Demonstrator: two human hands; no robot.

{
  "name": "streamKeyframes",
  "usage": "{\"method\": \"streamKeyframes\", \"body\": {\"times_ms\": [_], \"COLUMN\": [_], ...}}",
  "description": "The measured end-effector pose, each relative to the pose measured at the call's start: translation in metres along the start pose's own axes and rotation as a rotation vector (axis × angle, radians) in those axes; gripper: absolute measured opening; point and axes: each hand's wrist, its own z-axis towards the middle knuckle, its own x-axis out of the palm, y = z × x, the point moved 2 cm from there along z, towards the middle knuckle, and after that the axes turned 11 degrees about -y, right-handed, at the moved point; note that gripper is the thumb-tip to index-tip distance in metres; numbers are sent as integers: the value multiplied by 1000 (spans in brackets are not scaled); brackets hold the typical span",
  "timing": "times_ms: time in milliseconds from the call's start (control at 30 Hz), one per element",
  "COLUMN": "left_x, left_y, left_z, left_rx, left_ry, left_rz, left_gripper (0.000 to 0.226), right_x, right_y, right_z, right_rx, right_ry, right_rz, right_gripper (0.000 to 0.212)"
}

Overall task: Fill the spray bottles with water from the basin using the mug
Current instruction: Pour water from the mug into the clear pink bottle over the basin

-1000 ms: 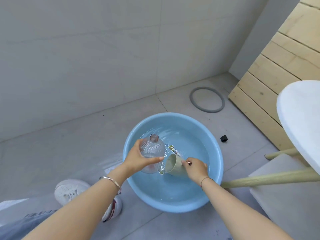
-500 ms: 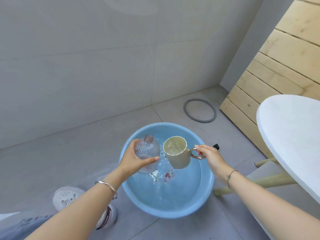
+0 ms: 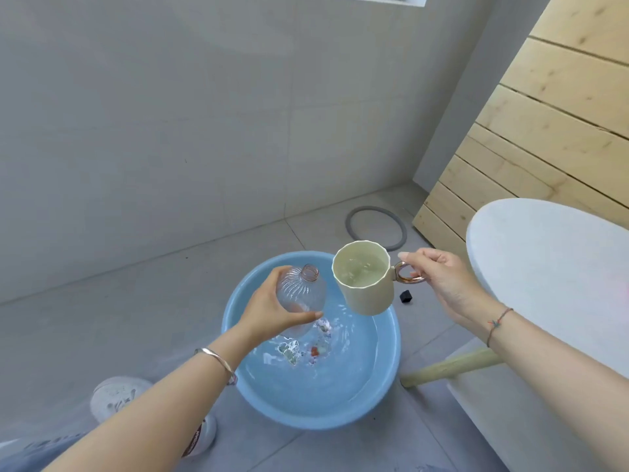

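Head view: over the blue basin (image 3: pixel 384 379) of water, left hand (image 3: pixel 272 311) wraps the clear, uncapped spray bottle (image 3: pixel 301 294), right hand (image 3: pixel 442 281) pinches the handle of the water-filled cream mug (image 3: pixel 366 287) just beside the bottle's neck.

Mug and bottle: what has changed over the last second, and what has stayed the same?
The right hand has lifted the mug out of the basin, where it lay tipped in the water, and now holds it upright by the handle, water inside, beside the bottle's open neck. The left hand still grips the clear bottle over the basin, raised slightly. Nothing poured yet.
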Motion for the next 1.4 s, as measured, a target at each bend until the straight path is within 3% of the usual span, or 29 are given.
{"method": "streamKeyframes", "body": {"times_ms": [367, 533, 1400], "left_x": [18, 20, 14], "left_y": [-11, -15, -8], "left_z": [-11, -11, -12], "left_rx": [62, 74, 19], "left_ry": [64, 60, 32], "left_rz": [51, 71, 91], "left_gripper": [89, 90, 92], "right_x": [-11, -7, 11], "right_y": [14, 15, 37], "right_z": [-1, 1, 2], "right_rx": [-68, -114, -211], "right_ry": [-45, -67, -68], "right_rz": [-115, -174, -297], "right_gripper": [32, 40, 32]}}
